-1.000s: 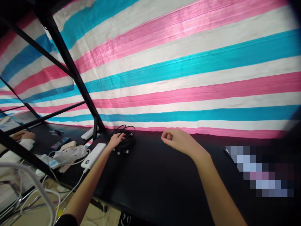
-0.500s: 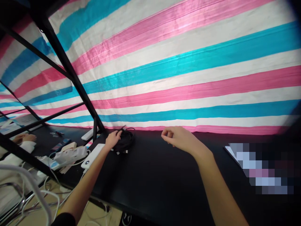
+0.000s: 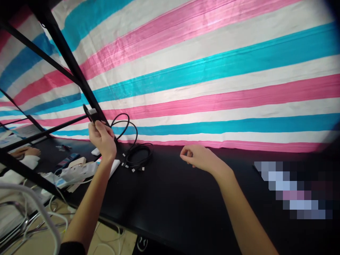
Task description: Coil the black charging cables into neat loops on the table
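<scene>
Head view: the person's left hand (image 3: 102, 139) is up on the left, in front of a black frame (image 3: 71, 62). Its fingers are pinched tight on a black cable (image 3: 86, 109), and a pale plug (image 3: 92, 111) shows just over them. Thin black loops (image 3: 129, 122) bend out to the right of that hand and go down toward a black coil (image 3: 138, 164). The coil lies on the black worktop (image 3: 170, 194), near its far edge, with small pale plug ends (image 3: 133, 170) along its near side.

The right hand (image 3: 198, 156) is over the worktop, to the right of the coil and well apart from it. Its fingers are curled in close to the thumb; anything inside them is too hidden to tell.

A white box (image 3: 115, 167) is partly behind the left arm, and a white power strip (image 3: 79, 171) lies farther left. At the far left are another person's hands (image 3: 32, 151). A big striped sheet (image 3: 212, 74) of pink, white and blue hangs on the far side. On the right, blurry squares (image 3: 289, 191) hide something on the worktop.
</scene>
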### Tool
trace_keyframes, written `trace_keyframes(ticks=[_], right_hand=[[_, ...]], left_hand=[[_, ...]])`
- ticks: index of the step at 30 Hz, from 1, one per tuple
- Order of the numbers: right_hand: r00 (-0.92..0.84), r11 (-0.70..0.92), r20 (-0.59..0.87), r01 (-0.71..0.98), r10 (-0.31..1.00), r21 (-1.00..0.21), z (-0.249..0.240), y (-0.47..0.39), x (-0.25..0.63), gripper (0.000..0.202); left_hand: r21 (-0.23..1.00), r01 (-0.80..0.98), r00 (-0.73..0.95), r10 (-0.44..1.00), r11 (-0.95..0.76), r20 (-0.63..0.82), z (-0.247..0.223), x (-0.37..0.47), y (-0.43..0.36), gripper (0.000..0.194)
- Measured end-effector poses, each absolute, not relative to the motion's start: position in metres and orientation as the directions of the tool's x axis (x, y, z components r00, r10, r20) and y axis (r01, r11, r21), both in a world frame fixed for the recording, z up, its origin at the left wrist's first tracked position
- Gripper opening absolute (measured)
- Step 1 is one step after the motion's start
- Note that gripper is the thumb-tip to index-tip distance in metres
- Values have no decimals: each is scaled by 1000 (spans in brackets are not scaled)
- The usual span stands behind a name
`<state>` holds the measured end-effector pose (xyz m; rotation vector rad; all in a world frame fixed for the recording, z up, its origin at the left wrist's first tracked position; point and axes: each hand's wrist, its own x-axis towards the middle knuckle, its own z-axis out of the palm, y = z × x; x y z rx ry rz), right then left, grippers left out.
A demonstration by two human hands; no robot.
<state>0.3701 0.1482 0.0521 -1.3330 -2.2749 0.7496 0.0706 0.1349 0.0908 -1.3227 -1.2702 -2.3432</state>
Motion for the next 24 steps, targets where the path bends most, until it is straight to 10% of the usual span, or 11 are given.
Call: trace_keyframes(ticks=[6, 11, 14, 18, 24], right_hand=[[-529, 467, 108, 612, 842, -638, 39, 148, 354, 38], [-603, 383, 183, 220, 776, -897, 32, 143, 328, 82], [-689, 44, 201, -238, 697, -970, 41, 137, 319, 70], [-639, -270, 89, -442, 764, -855, 57, 129, 320, 61], [-370, -137, 45, -451, 928, -882, 57, 139, 333, 28]], left_hand=[[385, 395, -433, 201, -834, 879, 106, 107, 105, 29], [533, 215, -313, 459, -818, 831, 77, 145, 80, 26], [669, 280, -132, 662, -689, 737, 53, 164, 73, 22], [661, 547, 188, 844, -514, 502, 34, 182, 75, 22], [534, 576, 439, 785, -620, 437, 27, 196, 79, 25]])
